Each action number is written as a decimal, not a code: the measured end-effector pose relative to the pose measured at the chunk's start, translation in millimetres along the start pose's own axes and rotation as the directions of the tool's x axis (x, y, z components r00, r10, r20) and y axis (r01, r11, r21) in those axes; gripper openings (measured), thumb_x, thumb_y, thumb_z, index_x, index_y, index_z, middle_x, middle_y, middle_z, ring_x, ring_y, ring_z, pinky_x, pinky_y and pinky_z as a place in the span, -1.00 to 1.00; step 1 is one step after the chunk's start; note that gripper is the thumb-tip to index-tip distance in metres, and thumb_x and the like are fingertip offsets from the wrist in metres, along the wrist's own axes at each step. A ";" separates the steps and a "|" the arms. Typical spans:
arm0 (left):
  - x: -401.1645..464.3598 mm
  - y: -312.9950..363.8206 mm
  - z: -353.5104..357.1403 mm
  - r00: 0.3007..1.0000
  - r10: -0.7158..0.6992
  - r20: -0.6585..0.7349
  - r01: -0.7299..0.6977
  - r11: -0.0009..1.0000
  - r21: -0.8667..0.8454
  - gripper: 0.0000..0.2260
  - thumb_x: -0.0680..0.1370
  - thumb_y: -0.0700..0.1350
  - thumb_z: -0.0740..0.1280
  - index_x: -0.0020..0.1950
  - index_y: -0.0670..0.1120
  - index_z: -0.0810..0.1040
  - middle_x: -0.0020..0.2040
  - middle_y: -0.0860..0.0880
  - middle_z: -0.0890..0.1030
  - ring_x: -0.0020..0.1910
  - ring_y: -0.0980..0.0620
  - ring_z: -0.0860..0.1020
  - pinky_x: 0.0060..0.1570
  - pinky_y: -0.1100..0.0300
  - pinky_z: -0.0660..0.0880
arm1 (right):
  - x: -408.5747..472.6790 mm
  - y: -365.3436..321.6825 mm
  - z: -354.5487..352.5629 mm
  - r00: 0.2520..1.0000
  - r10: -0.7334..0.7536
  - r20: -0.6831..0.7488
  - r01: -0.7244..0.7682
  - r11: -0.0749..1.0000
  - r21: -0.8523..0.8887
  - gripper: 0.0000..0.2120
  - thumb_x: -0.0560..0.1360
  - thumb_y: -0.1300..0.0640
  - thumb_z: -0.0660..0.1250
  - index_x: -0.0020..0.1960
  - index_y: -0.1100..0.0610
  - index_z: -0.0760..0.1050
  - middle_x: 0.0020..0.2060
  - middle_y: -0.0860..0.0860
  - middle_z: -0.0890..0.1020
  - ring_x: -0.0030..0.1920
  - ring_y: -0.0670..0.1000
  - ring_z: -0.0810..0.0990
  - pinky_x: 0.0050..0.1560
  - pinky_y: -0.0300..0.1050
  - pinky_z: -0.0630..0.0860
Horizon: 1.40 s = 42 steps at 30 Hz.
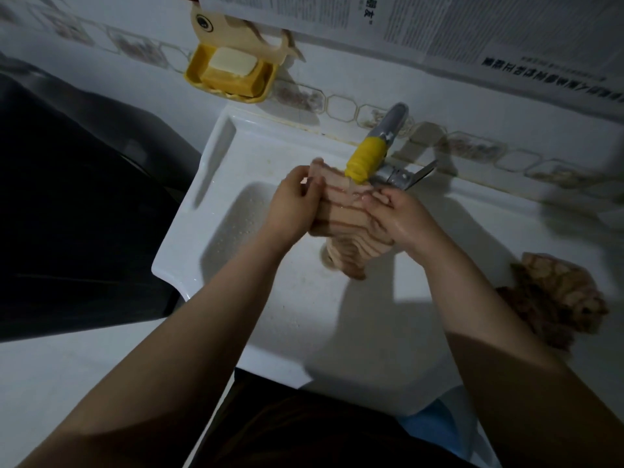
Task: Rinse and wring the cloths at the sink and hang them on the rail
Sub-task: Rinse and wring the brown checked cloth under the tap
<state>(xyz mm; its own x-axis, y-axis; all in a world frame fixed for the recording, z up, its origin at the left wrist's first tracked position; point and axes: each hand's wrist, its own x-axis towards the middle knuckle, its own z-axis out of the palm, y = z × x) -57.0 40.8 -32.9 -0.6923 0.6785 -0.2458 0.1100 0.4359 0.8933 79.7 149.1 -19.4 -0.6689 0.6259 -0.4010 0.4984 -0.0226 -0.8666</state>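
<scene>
Rinse step in hand. Both hands hold one striped cloth (341,224) at the middle of the frame, right under the tap (378,153), which has a yellow sleeve on its spout. Left hand (297,201) has its grip curled round the upper left part of the cloth, thumb and fingers closed on the fabric. Right hand (401,217) has its grip closed on the right side of the cloth, fingers curled over it and looking wet. The cloth bunches between the two hands and its lower end hangs down over the basin of the sink (216,163). Water flow is hard to make out; a wet sheen shows on the cloth near the right fingers.

A second cloth (557,298) lies crumpled at the right edge of the frame on the white bench (506,211) beside the basin, well apart from the hands; cannot tell if it is rinsed or not.

Upper left: a yellow soap dish (229,76) on the tiled wall with a bar of soap (231,64) in it. Newspaper sheets (439,25) hang along the top. No rail in view.

Judgement: task is early; nothing hung, one cloth still at the tap. Next move calls for twisting the two hands opposite ways over the basin to wring it, keeping the drip inside the sink, then finding the rail, which lies outside this view.
</scene>
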 end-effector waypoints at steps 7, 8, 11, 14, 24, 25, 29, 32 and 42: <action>-3.2 24.9 49.1 0.837 -0.524 0.157 0.539 0.739 -0.405 -0.67 0.60 0.07 0.21 -0.04 -0.20 0.56 -0.21 -0.18 0.60 -0.24 -0.14 0.57 -0.13 -0.10 0.59 | 24.9 -18.6 40.0 0.966 0.057 -0.252 -0.105 0.978 -0.178 -0.65 0.59 -0.04 0.18 -0.32 0.09 0.39 -0.32 0.06 0.56 -0.23 0.12 0.55 -0.11 -0.03 0.53; -3.5 26.4 52.1 0.842 -0.521 0.140 0.529 0.747 -0.402 -0.64 0.59 0.08 0.21 -0.01 -0.20 0.57 -0.15 -0.22 0.62 -0.22 -0.15 0.58 -0.08 -0.16 0.60 | 26.4 -19.7 40.1 0.956 0.080 -0.282 -0.124 0.982 -0.142 -0.67 0.59 0.04 0.17 -0.33 0.08 0.35 -0.31 0.05 0.52 -0.18 0.13 0.54 -0.07 -0.02 0.51; 5.6 20.1 44.1 0.854 -0.505 0.123 0.501 0.735 -0.457 -0.59 0.63 0.09 0.15 0.13 -0.25 0.54 -0.14 -0.14 0.59 -0.19 -0.09 0.56 -0.18 0.06 0.56 | 11.6 -20.7 55.9 0.954 -0.019 -0.299 -0.048 0.976 -0.212 -0.60 0.61 -0.04 0.13 -0.34 0.12 0.37 -0.31 0.09 0.54 -0.16 0.15 0.57 -0.17 -0.09 0.41; -3.1 18.4 44.3 0.822 -0.528 0.215 0.565 0.703 -0.433 -0.65 0.64 0.06 0.14 -0.18 -0.14 0.51 -0.30 -0.12 0.51 -0.36 -0.06 0.48 -0.34 0.19 0.48 | 9.8 -23.7 55.9 0.950 -0.056 -0.308 -0.035 0.958 -0.283 -0.62 0.62 -0.05 0.12 -0.24 0.14 0.48 -0.12 0.24 0.63 -0.03 0.22 0.59 -0.07 -0.02 0.47; -13.9 13.0 27.6 0.764 -0.458 0.455 0.581 0.794 -0.176 -0.43 0.58 0.27 0.13 -0.16 -0.24 0.55 -0.19 -0.27 0.62 -0.20 -0.14 0.59 0.08 -0.09 0.57 | 20.2 -14.2 37.1 0.974 0.001 -0.225 -0.090 0.918 -0.385 -0.63 0.59 -0.12 0.09 -0.18 0.08 0.51 -0.11 0.18 0.59 -0.04 0.13 0.56 0.00 -0.01 0.47; -14.0 10.0 22.4 0.762 -0.426 0.487 0.493 0.870 -0.009 -0.38 0.55 0.34 0.09 -0.12 -0.22 0.58 -0.13 -0.26 0.64 -0.17 -0.10 0.60 0.09 -0.07 0.56 | 25.7 -10.7 30.4 0.984 0.060 -0.170 -0.113 0.939 -0.324 -0.65 0.57 -0.13 0.09 -0.24 0.03 0.47 -0.11 0.17 0.57 -0.04 0.13 0.56 0.08 0.05 0.49; -5.6 -3.2 5.4 0.842 -0.337 0.422 0.132 0.886 0.444 -0.30 0.40 0.46 0.20 0.27 -0.06 0.45 0.20 -0.13 0.57 0.05 -0.06 0.58 0.11 0.03 0.51 | 19.2 -9.2 21.3 0.987 0.149 0.059 -0.134 0.969 -0.210 -0.54 0.59 -0.21 0.08 -0.03 0.09 0.61 -0.13 0.10 0.66 -0.08 0.08 0.61 0.05 -0.06 0.52; -0.5 -9.3 3.5 0.856 -0.252 0.451 -0.021 0.856 0.516 -0.31 0.46 0.34 0.27 0.49 0.03 0.25 0.43 -0.15 0.30 0.34 -0.19 0.39 0.33 -0.12 0.36 | 12.8 -15.9 18.3 0.971 0.148 0.187 -0.093 0.957 -0.275 -0.47 0.57 -0.28 0.03 -0.08 0.06 0.63 -0.16 0.03 0.67 -0.10 -0.01 0.61 0.01 -0.12 0.50; -2.3 -1.6 -12.9 0.978 0.112 0.174 -0.143 0.974 0.174 -0.73 0.65 -0.04 0.17 0.08 -0.12 0.62 -0.07 -0.06 0.64 -0.03 -0.02 0.59 0.01 0.16 0.50 | 6.4 -1.5 -5.3 0.946 0.109 0.306 -0.090 0.993 -0.075 -0.91 0.46 0.13 0.43 -0.12 0.15 0.59 -0.31 -0.07 0.63 -0.25 -0.12 0.58 -0.23 -0.26 0.46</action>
<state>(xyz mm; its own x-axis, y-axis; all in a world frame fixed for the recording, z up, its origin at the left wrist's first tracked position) -64.8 30.9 -28.9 -0.5412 0.8153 -0.2057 0.3300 0.4309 0.8399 77.5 157.3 -19.1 -0.7470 0.3505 -0.5649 0.5969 -0.0204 -0.8020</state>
